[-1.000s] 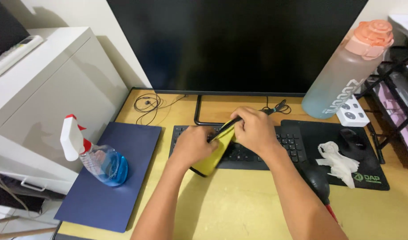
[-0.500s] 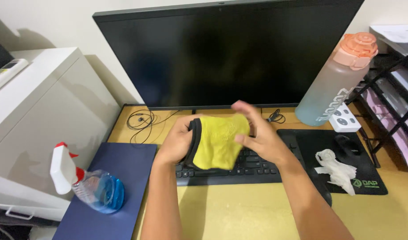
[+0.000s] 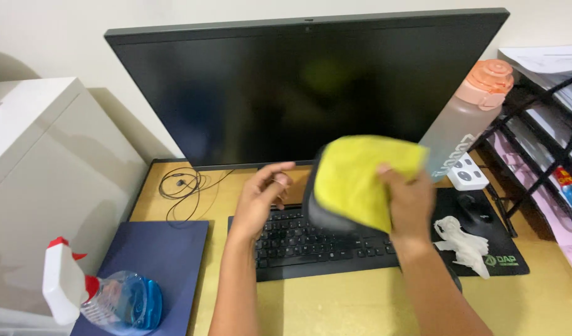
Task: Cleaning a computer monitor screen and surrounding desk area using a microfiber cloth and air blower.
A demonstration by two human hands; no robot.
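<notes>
A head-worn camera looks down at a wooden bench (image 3: 336, 305) with a large dark monitor (image 3: 298, 87) filling the upper middle of the frame. The right hand (image 3: 410, 202), just right of centre, grips a yellow cloth (image 3: 361, 177) with a dark edge — fingers closed on its right side, the cloth raised above the black keyboard (image 3: 311, 246) and in front of the lower part of the screen. The left hand (image 3: 264, 193), left of the cloth, is open and holds nothing; its fingers are loosely spread over the keyboard's upper left keys, apart from the cloth.

At the lower left, a spray bottle (image 3: 96, 295) with blue liquid and a white-and-red trigger lies on a navy pad (image 3: 164, 261). A thin black cable (image 3: 180, 183) coils on the bench beside the monitor's lower left corner. At the right stand a tall water bottle (image 3: 469, 118) with a peach-coloured lid, a white power strip (image 3: 466, 171), and a black mouse mat (image 3: 504, 246) carrying a dark mouse (image 3: 476, 208) and a crumpled white tissue (image 3: 466, 246). A white cabinet (image 3: 43, 186) fills the left edge.
</notes>
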